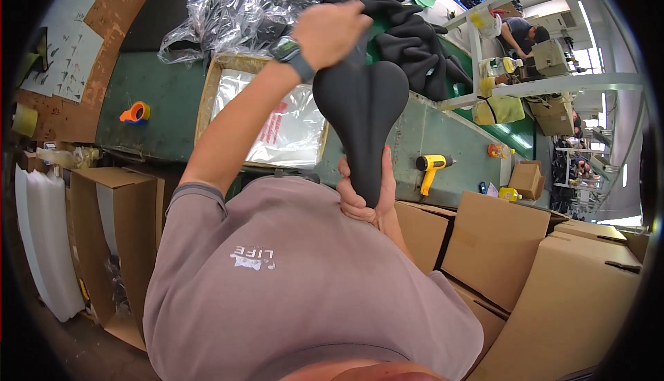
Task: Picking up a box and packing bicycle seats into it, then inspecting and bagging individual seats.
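I hold a black bicycle saddle (361, 107) upright in front of my chest, its narrow nose pointing down. My left hand (330, 31), with a watch on its wrist, is closed over the saddle's wide rear end at the top. My right hand (365, 197) grips the nose from below, close to my shirt. Behind the saddle, a pile of black saddle parts (415, 42) lies on the green workbench (159, 97).
A shallow wooden tray of flat clear bags (290, 128) and crumpled clear plastic (235, 14) lie on the bench, along with an orange tape dispenser (135, 112) and a yellow heat gun (430, 166). Cardboard boxes (494, 242) stand left and right. Another person (520, 31) works far right.
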A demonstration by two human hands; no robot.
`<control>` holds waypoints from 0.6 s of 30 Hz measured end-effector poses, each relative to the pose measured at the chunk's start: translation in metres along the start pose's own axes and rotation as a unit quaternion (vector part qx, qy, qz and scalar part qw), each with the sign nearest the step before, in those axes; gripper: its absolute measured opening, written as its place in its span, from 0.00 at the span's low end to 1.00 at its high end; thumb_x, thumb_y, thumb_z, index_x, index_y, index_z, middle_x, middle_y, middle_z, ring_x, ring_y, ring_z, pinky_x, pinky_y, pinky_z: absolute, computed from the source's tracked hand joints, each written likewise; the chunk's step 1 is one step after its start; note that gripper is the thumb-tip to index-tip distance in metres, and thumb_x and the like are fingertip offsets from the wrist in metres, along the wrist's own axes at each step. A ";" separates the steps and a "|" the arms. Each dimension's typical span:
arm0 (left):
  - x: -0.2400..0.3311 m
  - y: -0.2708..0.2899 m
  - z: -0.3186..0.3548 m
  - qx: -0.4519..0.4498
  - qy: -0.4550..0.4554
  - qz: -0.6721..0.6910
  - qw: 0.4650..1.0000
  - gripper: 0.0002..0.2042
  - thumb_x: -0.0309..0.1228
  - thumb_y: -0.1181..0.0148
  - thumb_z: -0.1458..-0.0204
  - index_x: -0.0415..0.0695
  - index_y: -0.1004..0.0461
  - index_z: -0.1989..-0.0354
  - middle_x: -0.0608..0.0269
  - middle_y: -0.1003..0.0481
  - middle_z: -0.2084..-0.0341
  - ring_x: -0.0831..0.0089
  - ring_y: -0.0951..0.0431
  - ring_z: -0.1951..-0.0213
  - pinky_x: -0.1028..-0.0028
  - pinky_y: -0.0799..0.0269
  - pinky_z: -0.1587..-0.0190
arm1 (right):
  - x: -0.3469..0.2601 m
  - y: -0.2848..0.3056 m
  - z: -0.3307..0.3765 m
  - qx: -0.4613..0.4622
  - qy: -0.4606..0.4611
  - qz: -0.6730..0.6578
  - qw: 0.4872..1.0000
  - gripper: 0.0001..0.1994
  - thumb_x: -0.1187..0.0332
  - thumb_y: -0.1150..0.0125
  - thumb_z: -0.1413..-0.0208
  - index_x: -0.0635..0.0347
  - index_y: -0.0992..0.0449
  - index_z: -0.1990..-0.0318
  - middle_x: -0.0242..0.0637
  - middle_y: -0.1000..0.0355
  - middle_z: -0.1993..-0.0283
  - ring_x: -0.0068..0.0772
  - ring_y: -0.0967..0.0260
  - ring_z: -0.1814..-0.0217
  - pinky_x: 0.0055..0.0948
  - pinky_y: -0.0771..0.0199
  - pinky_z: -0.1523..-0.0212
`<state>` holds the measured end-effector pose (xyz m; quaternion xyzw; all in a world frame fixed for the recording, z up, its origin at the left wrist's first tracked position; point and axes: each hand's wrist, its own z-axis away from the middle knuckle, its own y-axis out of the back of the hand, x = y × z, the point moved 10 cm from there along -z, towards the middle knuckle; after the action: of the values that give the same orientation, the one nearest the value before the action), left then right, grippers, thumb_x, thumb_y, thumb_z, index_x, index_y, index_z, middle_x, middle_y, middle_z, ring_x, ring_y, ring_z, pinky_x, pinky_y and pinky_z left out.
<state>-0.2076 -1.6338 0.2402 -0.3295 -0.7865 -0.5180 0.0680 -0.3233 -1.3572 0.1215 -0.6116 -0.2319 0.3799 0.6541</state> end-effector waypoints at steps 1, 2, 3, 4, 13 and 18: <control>-0.013 0.008 0.019 0.059 0.025 0.119 0.991 0.16 0.43 0.41 0.29 0.46 0.16 0.46 0.53 0.15 0.49 0.48 0.13 0.53 0.54 0.17 0.51 | 0.000 0.002 0.003 0.015 0.008 0.013 1.000 0.48 0.16 0.64 0.33 0.60 0.34 0.42 0.39 0.37 0.78 0.20 0.50 0.91 0.21 0.47 0.91; -0.024 0.019 0.034 0.116 0.041 0.237 0.964 0.18 0.44 0.39 0.29 0.43 0.17 0.43 0.52 0.15 0.51 0.47 0.14 0.53 0.55 0.17 0.48 | -0.005 0.001 0.004 0.014 0.016 0.020 1.000 0.48 0.16 0.64 0.33 0.60 0.34 0.42 0.39 0.37 0.78 0.20 0.50 0.91 0.21 0.47 0.91; -0.027 0.006 0.047 0.031 0.072 0.389 0.918 0.24 0.45 0.33 0.33 0.44 0.21 0.35 0.50 0.16 0.47 0.48 0.15 0.45 0.59 0.19 0.43 | -0.005 -0.001 0.007 -0.001 0.028 0.049 0.998 0.48 0.16 0.64 0.32 0.60 0.34 0.42 0.39 0.36 0.78 0.20 0.50 0.90 0.22 0.47 0.90; -0.015 -0.010 0.070 -0.061 0.103 0.528 0.841 0.33 0.46 0.27 0.37 0.45 0.26 0.26 0.49 0.17 0.43 0.50 0.17 0.37 0.62 0.22 0.37 | -0.003 -0.004 0.013 -0.013 0.039 0.074 0.996 0.48 0.16 0.65 0.32 0.61 0.34 0.42 0.40 0.36 0.77 0.20 0.51 0.90 0.22 0.47 0.90; 0.068 0.049 0.109 -0.162 -0.063 0.118 0.978 0.45 0.52 0.13 0.61 0.43 0.24 0.35 0.51 0.19 0.54 0.46 0.16 0.49 0.53 0.19 0.45 | -0.004 0.016 0.037 0.053 0.000 0.249 0.967 0.47 0.20 0.67 0.28 0.62 0.32 0.39 0.42 0.31 0.75 0.20 0.50 0.90 0.24 0.48 0.90; 0.051 0.015 0.098 -0.268 -0.103 0.113 0.951 0.30 0.54 0.21 0.50 0.38 0.15 0.51 0.47 0.15 0.61 0.44 0.13 0.54 0.52 0.17 0.50 | 0.001 0.042 0.051 0.062 -0.041 0.222 0.972 0.46 0.21 0.68 0.27 0.63 0.32 0.38 0.42 0.31 0.75 0.20 0.49 0.90 0.23 0.48 0.91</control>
<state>-0.2156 -1.5232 0.2305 -0.4736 -0.5794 -0.6617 -0.0464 -0.3709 -1.3267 0.0879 -0.5898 -0.0930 0.5543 0.5799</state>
